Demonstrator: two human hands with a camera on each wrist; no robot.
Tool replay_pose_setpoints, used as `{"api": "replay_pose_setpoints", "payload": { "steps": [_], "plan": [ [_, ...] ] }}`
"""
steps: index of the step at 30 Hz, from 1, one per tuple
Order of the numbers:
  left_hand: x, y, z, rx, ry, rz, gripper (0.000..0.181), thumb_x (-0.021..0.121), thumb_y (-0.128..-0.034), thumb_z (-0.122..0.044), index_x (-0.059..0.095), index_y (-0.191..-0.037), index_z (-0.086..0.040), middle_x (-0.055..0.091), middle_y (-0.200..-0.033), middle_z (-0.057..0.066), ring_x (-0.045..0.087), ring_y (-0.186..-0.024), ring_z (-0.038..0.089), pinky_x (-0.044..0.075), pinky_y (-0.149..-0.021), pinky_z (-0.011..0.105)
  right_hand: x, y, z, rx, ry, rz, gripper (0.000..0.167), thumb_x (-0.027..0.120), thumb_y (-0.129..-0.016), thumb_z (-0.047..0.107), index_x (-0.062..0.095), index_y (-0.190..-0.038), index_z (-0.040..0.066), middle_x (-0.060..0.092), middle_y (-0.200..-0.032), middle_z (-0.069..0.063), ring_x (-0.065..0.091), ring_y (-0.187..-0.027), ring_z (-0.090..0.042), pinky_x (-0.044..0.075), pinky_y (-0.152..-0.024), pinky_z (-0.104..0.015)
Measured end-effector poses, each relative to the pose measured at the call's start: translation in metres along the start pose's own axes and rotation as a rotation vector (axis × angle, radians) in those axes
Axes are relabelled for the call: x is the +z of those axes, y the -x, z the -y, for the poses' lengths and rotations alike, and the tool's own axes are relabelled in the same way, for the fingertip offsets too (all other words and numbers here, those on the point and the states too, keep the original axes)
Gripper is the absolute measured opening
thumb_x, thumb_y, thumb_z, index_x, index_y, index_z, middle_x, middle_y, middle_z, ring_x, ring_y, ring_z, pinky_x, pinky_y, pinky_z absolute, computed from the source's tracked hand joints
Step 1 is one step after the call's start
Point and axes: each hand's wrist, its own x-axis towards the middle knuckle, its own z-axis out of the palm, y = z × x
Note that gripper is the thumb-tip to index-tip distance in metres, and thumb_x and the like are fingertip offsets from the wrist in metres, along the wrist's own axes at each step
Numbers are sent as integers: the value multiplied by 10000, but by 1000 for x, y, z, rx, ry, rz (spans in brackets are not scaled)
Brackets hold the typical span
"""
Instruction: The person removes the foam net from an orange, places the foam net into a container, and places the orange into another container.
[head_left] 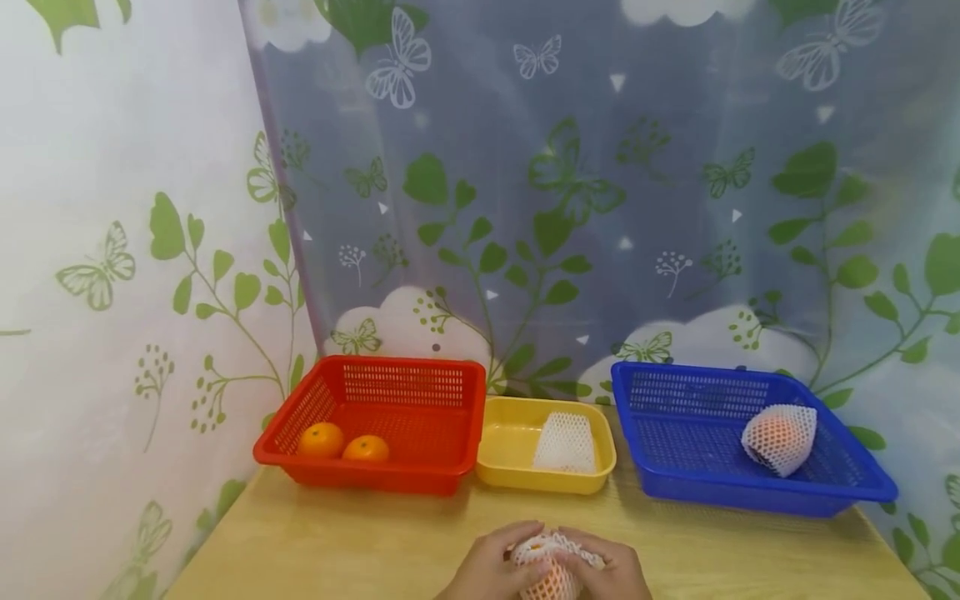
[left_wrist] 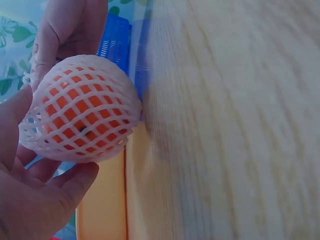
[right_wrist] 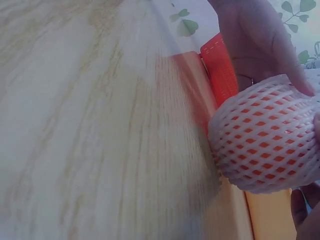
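Observation:
An orange in a white foam net [head_left: 551, 577] is held between both hands at the table's front edge. My left hand [head_left: 491, 560] grips it from the left, and my right hand [head_left: 611, 567] grips it from the right, fingers near the net's open upper rim. In the left wrist view, the mesh covers the orange [left_wrist: 82, 112], with a small dark spot showing through. The right wrist view shows the net [right_wrist: 265, 137] stretched round the fruit, my right hand's fingers [right_wrist: 300, 210] only partly visible at the edge.
A red basket [head_left: 465, 417] at the left holds two bare oranges [head_left: 322, 439]. In the middle, a yellow tray [head_left: 506, 475] contains a flat white foam net [head_left: 566, 442]. The blue basket [head_left: 675, 475] at the right has a netted fruit [head_left: 780, 437] inside. Patterned curtains hang behind.

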Motion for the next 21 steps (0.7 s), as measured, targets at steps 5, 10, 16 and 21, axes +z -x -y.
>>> {"api": "replay_pose_setpoints", "payload": {
  "steps": [5, 10, 16, 21],
  "plan": [
    [1, -1, -5, 37, -48, 1, 514, 712, -893, -290, 587, -1320, -33, 604, -1315, 99, 546, -1205, 184, 469, -989, 336, -1, 0, 0, -1, -39, 3, 288, 731, -857, 149, 721, -1098, -8, 715, -1071, -124, 674, -964, -96, 531, -818, -225],
    [3, -1, -7, 38, -80, -11, 521, 710, -893, -300, 589, -1314, -18, 605, -1313, 108, 550, -1202, 190, 466, -997, 350, -1, -1, -4, 1, -76, 23, 250, 708, -877, 132, 725, -1096, 13, 718, -1076, -99, 680, -971, -124, 539, -827, -247],
    [4, -2, -4, -21, -69, -24, 494, 704, -891, -338, 624, -1291, -59, 632, -1278, 45, 566, -1183, 172, 473, -991, 370, -1, -1, -1, 39, -55, 54, 245, 704, -888, 181, 732, -1100, 61, 722, -1077, -48, 673, -990, -127, 524, -852, -247],
    [5, -2, -4, -39, -46, -64, 415, 700, -885, -352, 684, -1224, -114, 659, -1237, 9, 593, -1155, 168, 495, -962, 364, -2, -1, 4, 111, 50, 21, 334, 725, -871, 289, 714, -1152, 108, 707, -1125, -31, 642, -1018, -86, 504, -856, -237]
  ]
}}
